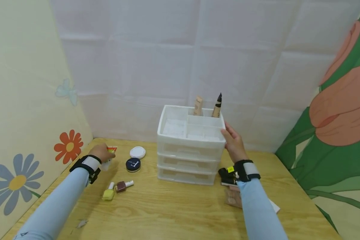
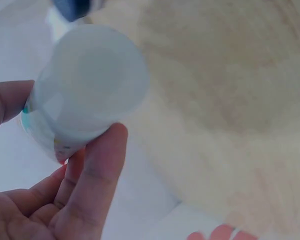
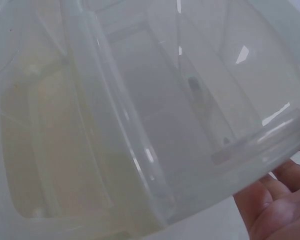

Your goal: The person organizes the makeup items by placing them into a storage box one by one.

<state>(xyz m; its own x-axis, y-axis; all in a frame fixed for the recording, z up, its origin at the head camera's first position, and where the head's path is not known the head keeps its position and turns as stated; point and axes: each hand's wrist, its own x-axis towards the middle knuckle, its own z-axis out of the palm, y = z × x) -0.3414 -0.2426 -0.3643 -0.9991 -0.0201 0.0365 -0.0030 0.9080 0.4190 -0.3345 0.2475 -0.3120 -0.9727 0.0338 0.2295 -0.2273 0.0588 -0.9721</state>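
My left hand (image 1: 100,152) pinches a small tube (image 1: 111,149) with a red and yellow end. In the left wrist view its round white cap (image 2: 102,70) faces the camera, thumb on one side and fingers on the other. At the right, my right hand (image 1: 234,141) grips the upper side edge of a white plastic drawer organizer (image 1: 191,145), thumb at the rim and fingers behind the side. Its top compartments hold a beige tube (image 1: 198,106) and a dark-tipped beige pen (image 1: 217,106), both upright. All three clear drawers are closed; they fill the right wrist view.
Between left hand and organizer lie a white round lid (image 1: 137,152) and a dark blue compact (image 1: 133,164). Nearer are yellow nail polish (image 1: 108,192) and dark red nail polish (image 1: 121,186). A black item (image 1: 226,175) and a beige packet (image 1: 233,197) lie beside the right forearm.
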